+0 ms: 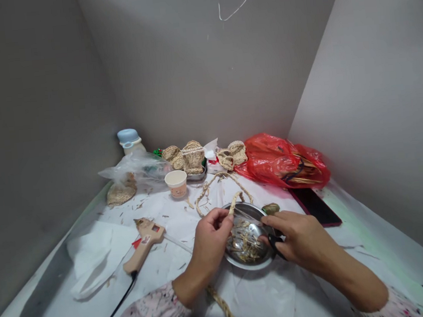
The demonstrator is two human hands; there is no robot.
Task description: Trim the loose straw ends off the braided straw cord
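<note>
Thumb and fingers of my left hand (215,236) are pinched on a braided straw cord (235,202), whose end stands up over a round metal bowl (252,265). My right hand (302,232) is closed around black-handled scissors (276,246). Their thin blades seem to reach left toward the cord, but I cannot tell whether they touch it. Short straw clippings (246,248) lie in the bowl beneath both hands. More braid loops on the table behind the bowl, and another length of braid (224,306) runs below my left wrist.
A glue gun (145,246) with a black cable lies at left, near crumpled white cloth (97,256). Behind stand a paper cup (176,185), woven straw pieces (193,158) and a blue-lidded bottle (129,141). At right are a red plastic bag (272,159) and a dark tablet (317,208).
</note>
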